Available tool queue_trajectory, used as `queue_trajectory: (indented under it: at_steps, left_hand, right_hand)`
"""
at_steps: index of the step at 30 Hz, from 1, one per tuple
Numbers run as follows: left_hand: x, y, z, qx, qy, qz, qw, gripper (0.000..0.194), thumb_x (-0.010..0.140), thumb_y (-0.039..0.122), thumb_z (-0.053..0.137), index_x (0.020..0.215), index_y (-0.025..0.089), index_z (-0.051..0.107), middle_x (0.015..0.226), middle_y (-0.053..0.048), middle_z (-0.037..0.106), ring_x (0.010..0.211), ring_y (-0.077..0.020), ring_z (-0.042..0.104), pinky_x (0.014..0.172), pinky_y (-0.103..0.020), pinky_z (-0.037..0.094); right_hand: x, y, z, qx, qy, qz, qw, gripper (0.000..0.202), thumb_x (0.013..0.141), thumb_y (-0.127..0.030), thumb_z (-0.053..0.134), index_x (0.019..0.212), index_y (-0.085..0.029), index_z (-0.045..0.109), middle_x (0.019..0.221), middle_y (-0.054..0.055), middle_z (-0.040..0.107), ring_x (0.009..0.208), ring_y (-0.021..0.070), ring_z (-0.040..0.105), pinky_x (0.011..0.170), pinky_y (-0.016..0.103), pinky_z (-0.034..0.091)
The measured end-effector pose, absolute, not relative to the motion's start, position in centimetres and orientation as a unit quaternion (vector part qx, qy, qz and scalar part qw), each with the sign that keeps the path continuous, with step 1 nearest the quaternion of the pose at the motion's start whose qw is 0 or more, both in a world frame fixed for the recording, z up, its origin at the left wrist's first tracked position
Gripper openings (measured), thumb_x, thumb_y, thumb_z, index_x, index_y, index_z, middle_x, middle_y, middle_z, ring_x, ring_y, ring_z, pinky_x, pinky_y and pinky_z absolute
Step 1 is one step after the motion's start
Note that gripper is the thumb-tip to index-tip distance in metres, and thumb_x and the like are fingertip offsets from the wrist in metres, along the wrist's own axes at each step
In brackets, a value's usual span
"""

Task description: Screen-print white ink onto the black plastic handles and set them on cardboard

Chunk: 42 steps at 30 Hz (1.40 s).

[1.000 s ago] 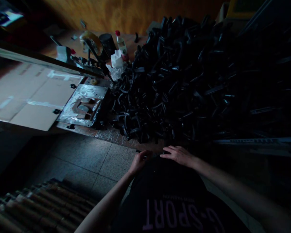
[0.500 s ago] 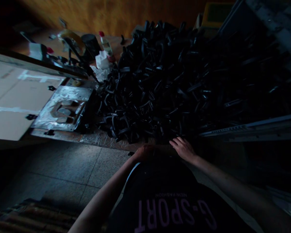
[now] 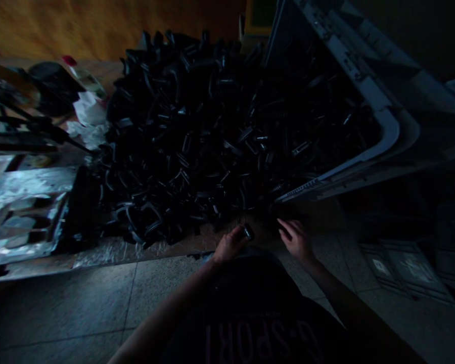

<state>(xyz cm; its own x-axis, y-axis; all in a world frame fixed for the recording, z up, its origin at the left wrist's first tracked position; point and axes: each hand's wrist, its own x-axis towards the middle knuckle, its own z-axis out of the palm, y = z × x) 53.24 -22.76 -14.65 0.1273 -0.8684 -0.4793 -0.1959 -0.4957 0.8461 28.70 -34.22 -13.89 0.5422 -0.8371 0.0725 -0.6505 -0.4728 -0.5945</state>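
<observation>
A small dark part with a shiny edge [image 3: 247,232] is gripped in the fingertips of my left hand [image 3: 228,244], just off the front edge of the workbench. To its right, my right hand [image 3: 296,239] has its fingers apart and holds nothing that I can see. Beyond both hands a large heap of black curved plastic parts [image 3: 197,126] covers the bench. The picture is dark, so single parts in the heap are hard to tell apart.
A grey crate [image 3: 382,136] lies tipped at the right, black parts in its mouth. At left are a metal fixture plate [image 3: 34,177], crumpled white tissue [image 3: 89,108], a red-capped bottle [image 3: 85,78] and a black container [image 3: 53,83]. Grey crates [image 3: 409,268] stand lower right.
The view has swung to the right, showing more of the crate. A small dark part now shows in my left hand. My right hand has come away from the heap's edge, fingers spread.
</observation>
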Motion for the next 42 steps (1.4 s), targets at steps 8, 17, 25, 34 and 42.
queue_trajectory:
  at_steps: [8, 17, 25, 34, 42]
  left_hand:
    - [46.3, -27.3, -17.4, 0.63, -0.088, -0.611, 0.471, 0.044, 0.073, 0.031, 0.076, 0.113, 0.022, 0.061, 0.109, -0.008, 0.069, 0.106, -0.0216, 0.064, 0.084, -0.027, 0.051]
    - [41.1, -29.6, -16.2, 0.517, 0.025, -0.637, 0.571, 0.072, 0.07, 0.035, 0.08, 0.132, 0.028, 0.045, 0.133, -0.009, 0.059, 0.11, -0.0235, 0.064, 0.083, -0.03, 0.055]
    - [41.2, -31.5, -18.5, 0.633, 0.018, -0.561, 0.533, 0.053, 0.063, 0.039, 0.082, 0.108, 0.016, 0.065, 0.103, -0.009, 0.071, 0.095, -0.0241, 0.068, 0.08, -0.032, 0.055]
    - [40.7, -31.7, -17.9, 0.568, 0.039, -0.566, 0.596, 0.073, 0.053, 0.036, 0.087, 0.117, 0.022, 0.054, 0.108, -0.009, 0.069, 0.093, -0.0231, 0.069, 0.081, -0.034, 0.055]
    - [43.7, -30.8, -17.9, 0.564, 0.03, -0.591, 0.576, 0.045, 0.051, 0.03, 0.085, 0.088, 0.015, 0.065, 0.077, -0.006, 0.069, 0.076, -0.0216, 0.068, 0.076, -0.033, 0.053]
  right_hand:
    - [22.4, -38.3, -20.6, -0.463, 0.713, -0.302, 0.43, 0.073, 0.067, -0.058, 0.064, 0.124, -0.013, 0.059, 0.123, 0.014, 0.064, 0.114, 0.0302, 0.059, 0.097, 0.045, 0.046]
    - [24.6, -40.6, -17.9, -0.478, 0.609, -0.21, 0.597, 0.074, 0.063, -0.043, 0.075, 0.131, -0.021, 0.057, 0.132, 0.009, 0.061, 0.122, 0.0291, 0.056, 0.099, 0.043, 0.047]
    - [25.3, -44.2, -15.3, -0.533, 0.471, 0.0, 0.703, 0.092, 0.058, -0.024, 0.076, 0.145, -0.024, 0.043, 0.125, 0.009, 0.065, 0.102, 0.0249, 0.065, 0.073, 0.038, 0.058]
    - [25.6, -40.0, -17.9, -0.609, 0.534, -0.023, 0.586, 0.052, 0.058, -0.027, 0.072, 0.108, -0.014, 0.069, 0.112, 0.014, 0.07, 0.109, 0.0341, 0.064, 0.098, 0.053, 0.048]
    - [29.3, -35.8, -18.5, -0.762, 0.415, -0.066, 0.493, 0.044, 0.067, -0.022, 0.065, 0.11, -0.016, 0.07, 0.126, 0.016, 0.061, 0.123, 0.0314, 0.056, 0.107, 0.046, 0.043]
